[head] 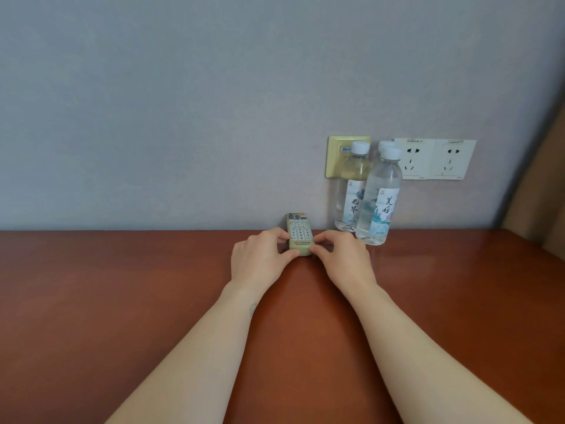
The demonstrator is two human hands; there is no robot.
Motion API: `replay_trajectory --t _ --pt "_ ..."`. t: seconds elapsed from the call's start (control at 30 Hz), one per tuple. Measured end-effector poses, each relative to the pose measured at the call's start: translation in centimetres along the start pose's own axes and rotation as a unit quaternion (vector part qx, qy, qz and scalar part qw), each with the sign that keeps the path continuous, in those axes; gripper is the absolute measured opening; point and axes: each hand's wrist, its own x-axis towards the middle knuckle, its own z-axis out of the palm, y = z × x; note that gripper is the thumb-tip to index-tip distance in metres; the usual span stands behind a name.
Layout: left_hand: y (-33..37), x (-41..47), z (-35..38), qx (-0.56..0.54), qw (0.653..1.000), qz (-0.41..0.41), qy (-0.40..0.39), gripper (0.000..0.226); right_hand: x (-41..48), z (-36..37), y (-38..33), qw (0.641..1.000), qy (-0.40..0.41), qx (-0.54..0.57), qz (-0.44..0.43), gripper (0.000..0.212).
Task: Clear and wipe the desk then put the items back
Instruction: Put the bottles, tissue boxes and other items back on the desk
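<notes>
- I take 12 o'clock as straight ahead, toward the wall [214, 102], and 6 o'clock as back toward me.
- The remote [299, 232] lies on the reddish-brown desk [122, 301] at 12 o'clock from me, at the back edge where the desk meets the wall. Its buttons face up and its long side runs from 6 to 12, leaning a touch toward 11.
- My left hand [260, 255] grasps the remote from its 9 o'clock side. The thumb is on the near corner and the curled fingers are on the left edge.
- My right hand [345, 258] grasps it from the 3 o'clock side. The curled fingertips pinch the near end and the right edge.
- Both forearms stretch out over the desk from 6 o'clock and close in on the remote.
- I cannot tell whether the remote is fully resting on the desk or lifted slightly at its near end.
- Clear water bottles with white caps stand upright at about 2 o'clock from the remote. The front bottle [379, 203] is just beside my right hand, and the rear bottle [351, 191] is close to the wall at its 10 o'clock.
- The cap of a third bottle [385, 144] shows behind the front one; the rest of it is hidden.
- On the wall above the bottles, a yellowish plate [336, 157] sits behind the rear bottle. A white double socket [434, 159] is at its 3 o'clock.
</notes>
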Motion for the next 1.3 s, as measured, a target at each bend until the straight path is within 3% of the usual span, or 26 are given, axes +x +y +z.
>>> replay_trajectory --t 0.23,0.67,1.03,1.3 --pt "0.5 -1.2 -0.6 -0.019 0.999 -0.012 0.044 0.051 -1.3 -0.8 -0.3 0.999 0.046 0.004 0.003 0.028" --pt "3.2 -8.0 -2.1 -0.086 0.992 -0.004 0.097 0.027 -8.7 -3.2 -1.3 0.991 0.091 0.100 0.026 0.012" --pt "8.3 -16.1 -3.3 -0.164 0.986 0.011 0.022 0.018 -18.4 -8.6 0.3 0.972 0.112 0.201 0.057 0.019" --pt "17.3 -20.4 -4.8 -0.135 0.970 0.175 -0.096 0.022 -25.6 -18.2 4.1 0.974 0.160 0.145 0.069 0.022"
